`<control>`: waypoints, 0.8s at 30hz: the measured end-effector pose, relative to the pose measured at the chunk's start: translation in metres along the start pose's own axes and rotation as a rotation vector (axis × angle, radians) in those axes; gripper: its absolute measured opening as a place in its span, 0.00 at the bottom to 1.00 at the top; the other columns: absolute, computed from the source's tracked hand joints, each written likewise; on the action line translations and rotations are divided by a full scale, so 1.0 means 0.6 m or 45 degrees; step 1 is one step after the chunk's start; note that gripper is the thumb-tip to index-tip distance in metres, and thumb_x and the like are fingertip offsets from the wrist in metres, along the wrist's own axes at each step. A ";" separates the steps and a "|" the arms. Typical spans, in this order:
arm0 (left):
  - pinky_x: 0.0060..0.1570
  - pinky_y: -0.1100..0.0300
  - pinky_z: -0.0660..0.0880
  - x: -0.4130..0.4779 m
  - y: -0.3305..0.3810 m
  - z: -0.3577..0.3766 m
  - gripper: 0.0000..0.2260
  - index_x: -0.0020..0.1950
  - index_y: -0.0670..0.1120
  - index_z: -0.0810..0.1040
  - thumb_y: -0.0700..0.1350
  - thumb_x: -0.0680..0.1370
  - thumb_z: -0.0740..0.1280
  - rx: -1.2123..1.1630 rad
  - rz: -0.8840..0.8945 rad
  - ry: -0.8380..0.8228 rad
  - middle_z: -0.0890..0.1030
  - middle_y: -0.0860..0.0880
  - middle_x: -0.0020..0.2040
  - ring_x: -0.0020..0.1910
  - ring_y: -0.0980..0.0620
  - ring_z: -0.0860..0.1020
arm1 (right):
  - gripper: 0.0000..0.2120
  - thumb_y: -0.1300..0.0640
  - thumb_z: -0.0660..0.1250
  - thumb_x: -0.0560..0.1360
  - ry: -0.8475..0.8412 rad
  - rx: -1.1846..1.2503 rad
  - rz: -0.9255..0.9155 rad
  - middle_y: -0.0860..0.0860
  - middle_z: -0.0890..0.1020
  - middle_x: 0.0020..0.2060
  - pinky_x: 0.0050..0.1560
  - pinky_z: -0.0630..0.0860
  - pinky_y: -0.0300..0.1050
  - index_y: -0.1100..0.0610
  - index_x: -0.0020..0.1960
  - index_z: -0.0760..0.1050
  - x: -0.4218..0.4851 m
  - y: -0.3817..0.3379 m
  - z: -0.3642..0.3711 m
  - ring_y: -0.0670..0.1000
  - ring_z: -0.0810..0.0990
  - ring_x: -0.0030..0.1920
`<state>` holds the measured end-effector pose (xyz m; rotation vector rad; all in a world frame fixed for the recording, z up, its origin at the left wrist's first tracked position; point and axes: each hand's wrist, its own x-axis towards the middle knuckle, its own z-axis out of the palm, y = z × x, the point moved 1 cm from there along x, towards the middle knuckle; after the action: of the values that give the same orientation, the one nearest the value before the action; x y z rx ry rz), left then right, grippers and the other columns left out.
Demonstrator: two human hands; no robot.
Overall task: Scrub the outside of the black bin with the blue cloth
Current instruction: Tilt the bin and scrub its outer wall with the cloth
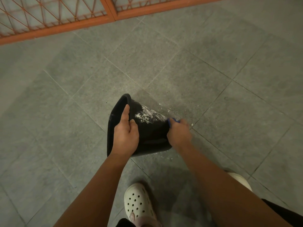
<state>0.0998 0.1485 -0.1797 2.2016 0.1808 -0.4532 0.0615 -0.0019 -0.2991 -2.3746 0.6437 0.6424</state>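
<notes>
The black bin (150, 133) lies tipped on its side on the grey tiled floor, its open mouth toward the left. White soap foam (148, 114) streaks its upper outer wall. My left hand (126, 131) grips the bin's rim, thumb on the outside wall and fingers over the edge. My right hand (178, 132) presses against the bin's bottom end on the right, and holds the blue cloth (172, 121), of which only a small strip shows above the fingers.
An orange metal gate (68, 18) with lattice bars runs along the top. My white perforated clogs (138, 202) stand near the bottom of the view. Flecks of foam (171, 158) dot the tiles around the bin.
</notes>
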 end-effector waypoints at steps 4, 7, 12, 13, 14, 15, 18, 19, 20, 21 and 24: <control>0.33 0.81 0.66 0.002 -0.001 -0.001 0.23 0.77 0.47 0.58 0.38 0.82 0.55 -0.011 -0.006 0.010 0.66 0.61 0.37 0.30 0.80 0.69 | 0.16 0.60 0.61 0.75 -0.082 0.011 0.193 0.57 0.67 0.61 0.58 0.74 0.56 0.51 0.62 0.69 -0.003 0.008 -0.007 0.57 0.72 0.58; 0.33 0.81 0.66 0.006 -0.004 -0.006 0.22 0.77 0.47 0.58 0.38 0.82 0.55 -0.029 -0.021 0.017 0.67 0.62 0.37 0.30 0.79 0.69 | 0.21 0.58 0.61 0.75 -0.033 -0.064 0.049 0.58 0.67 0.61 0.59 0.73 0.53 0.52 0.68 0.65 -0.020 -0.002 0.001 0.57 0.69 0.59; 0.35 0.82 0.66 0.002 -0.008 -0.003 0.23 0.77 0.47 0.58 0.38 0.82 0.55 -0.008 -0.004 0.009 0.67 0.63 0.38 0.32 0.81 0.68 | 0.22 0.60 0.59 0.76 -0.058 -0.051 -0.018 0.57 0.69 0.59 0.59 0.73 0.55 0.48 0.68 0.66 0.013 0.007 -0.008 0.58 0.69 0.61; 0.35 0.82 0.66 0.001 -0.007 -0.002 0.23 0.77 0.47 0.58 0.38 0.82 0.55 -0.007 -0.002 0.004 0.67 0.63 0.39 0.33 0.81 0.68 | 0.21 0.60 0.60 0.76 -0.113 -0.022 0.056 0.56 0.70 0.59 0.59 0.74 0.55 0.48 0.67 0.68 0.018 0.011 -0.009 0.57 0.71 0.60; 0.36 0.83 0.65 0.001 -0.007 -0.001 0.23 0.77 0.47 0.58 0.38 0.82 0.55 -0.009 -0.002 0.003 0.67 0.64 0.40 0.34 0.82 0.69 | 0.19 0.60 0.61 0.75 -0.158 0.000 0.128 0.56 0.71 0.59 0.58 0.75 0.54 0.48 0.64 0.69 0.016 0.011 -0.008 0.56 0.73 0.57; 0.36 0.83 0.66 0.004 -0.008 -0.002 0.23 0.77 0.47 0.57 0.38 0.82 0.55 -0.013 -0.002 0.005 0.68 0.64 0.41 0.34 0.82 0.69 | 0.17 0.60 0.61 0.75 -0.168 0.003 0.170 0.56 0.72 0.58 0.56 0.76 0.53 0.50 0.62 0.70 0.012 0.012 -0.007 0.56 0.75 0.55; 0.35 0.79 0.69 0.008 -0.011 -0.002 0.23 0.77 0.50 0.57 0.40 0.82 0.55 -0.002 -0.001 0.005 0.71 0.61 0.39 0.34 0.71 0.74 | 0.16 0.58 0.61 0.76 -0.046 -0.048 0.117 0.57 0.70 0.58 0.54 0.76 0.49 0.52 0.63 0.68 -0.015 0.013 0.006 0.55 0.74 0.53; 0.35 0.78 0.70 0.008 -0.011 -0.002 0.23 0.77 0.51 0.57 0.40 0.82 0.54 0.005 0.004 0.001 0.71 0.61 0.38 0.34 0.68 0.75 | 0.17 0.56 0.60 0.77 0.022 -0.006 0.054 0.56 0.70 0.57 0.54 0.75 0.49 0.52 0.65 0.67 -0.023 0.011 0.008 0.55 0.74 0.53; 0.35 0.78 0.70 0.008 -0.012 -0.002 0.23 0.77 0.51 0.57 0.40 0.82 0.54 0.007 0.013 0.000 0.71 0.61 0.38 0.34 0.69 0.74 | 0.18 0.55 0.60 0.78 0.083 0.041 -0.019 0.55 0.70 0.56 0.55 0.75 0.49 0.52 0.67 0.66 -0.026 0.009 0.009 0.54 0.74 0.53; 0.35 0.79 0.69 0.008 -0.013 -0.001 0.23 0.77 0.50 0.57 0.40 0.82 0.54 0.004 0.016 0.000 0.70 0.61 0.38 0.34 0.72 0.73 | 0.18 0.55 0.59 0.78 0.124 0.048 -0.102 0.54 0.70 0.54 0.54 0.75 0.48 0.51 0.68 0.65 -0.025 0.007 0.009 0.53 0.73 0.53; 0.36 0.82 0.67 0.006 -0.015 -0.001 0.23 0.77 0.49 0.58 0.40 0.82 0.55 -0.012 0.002 0.010 0.68 0.64 0.40 0.33 0.80 0.70 | 0.21 0.58 0.59 0.76 0.051 -0.022 -0.151 0.55 0.70 0.55 0.54 0.75 0.49 0.49 0.69 0.64 -0.003 0.006 0.002 0.54 0.72 0.55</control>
<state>0.1006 0.1544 -0.1877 2.1947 0.1852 -0.4424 0.0576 -0.0033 -0.3004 -2.4258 0.5116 0.5527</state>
